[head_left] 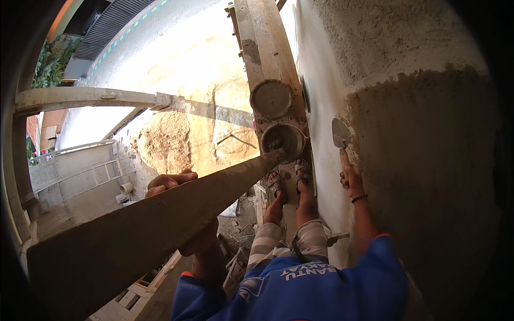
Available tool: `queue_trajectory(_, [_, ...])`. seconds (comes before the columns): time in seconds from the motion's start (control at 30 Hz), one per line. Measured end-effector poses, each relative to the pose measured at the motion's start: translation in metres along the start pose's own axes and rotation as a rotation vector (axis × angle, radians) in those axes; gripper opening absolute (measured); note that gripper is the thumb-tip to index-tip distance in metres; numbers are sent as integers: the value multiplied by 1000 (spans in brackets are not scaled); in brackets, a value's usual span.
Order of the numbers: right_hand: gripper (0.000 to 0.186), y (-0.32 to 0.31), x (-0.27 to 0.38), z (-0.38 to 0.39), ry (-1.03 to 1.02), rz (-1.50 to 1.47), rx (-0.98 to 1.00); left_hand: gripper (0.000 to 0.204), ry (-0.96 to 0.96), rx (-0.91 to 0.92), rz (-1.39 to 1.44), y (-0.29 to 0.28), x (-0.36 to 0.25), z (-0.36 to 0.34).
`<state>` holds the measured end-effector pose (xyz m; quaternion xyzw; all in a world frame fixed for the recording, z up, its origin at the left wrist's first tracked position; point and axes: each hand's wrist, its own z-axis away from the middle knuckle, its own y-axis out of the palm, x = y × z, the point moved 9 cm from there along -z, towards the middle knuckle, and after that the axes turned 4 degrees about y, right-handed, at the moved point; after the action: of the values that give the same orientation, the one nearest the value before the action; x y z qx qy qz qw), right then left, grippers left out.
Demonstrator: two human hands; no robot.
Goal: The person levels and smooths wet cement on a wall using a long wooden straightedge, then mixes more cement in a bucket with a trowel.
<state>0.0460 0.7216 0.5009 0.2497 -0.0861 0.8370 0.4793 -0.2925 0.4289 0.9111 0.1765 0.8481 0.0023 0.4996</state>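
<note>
My left hand (167, 183) is closed around a long, mortar-smeared straightedge board (155, 216), which slants from the lower left toward the middle. Its fingers curl over the upper edge, and the board hides the palm. In my right hand (352, 182) is the wooden handle of a trowel (341, 134), its pointed blade at the wall. Dark, wet-looking plaster (407, 139) covers the wall's lower part beside that hand; rough, lighter plaster (396, 43) lies above. Beyond my feet stand two round buckets: the near bucket (293, 155) has grey mortar inside, and the far bucket (271, 99) shows a grey surface.
I stand on narrow scaffold planks (267, 40) running along the wall. To the left, a wooden rail (85, 98) crosses the scaffold, with a drop to sandy ground (166, 139) below. A ladder (85, 181) and loose timber (147, 286) lie lower down.
</note>
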Motion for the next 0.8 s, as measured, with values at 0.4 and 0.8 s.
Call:
queue_trajectory(0.4, [54,137,51,295,-614,587,222,42,-151,150,203,35,-6,42])
queue_trajectory(0.8, [65,175,134,448,-885,519,679,53,-119,36,-337,32,-4,58])
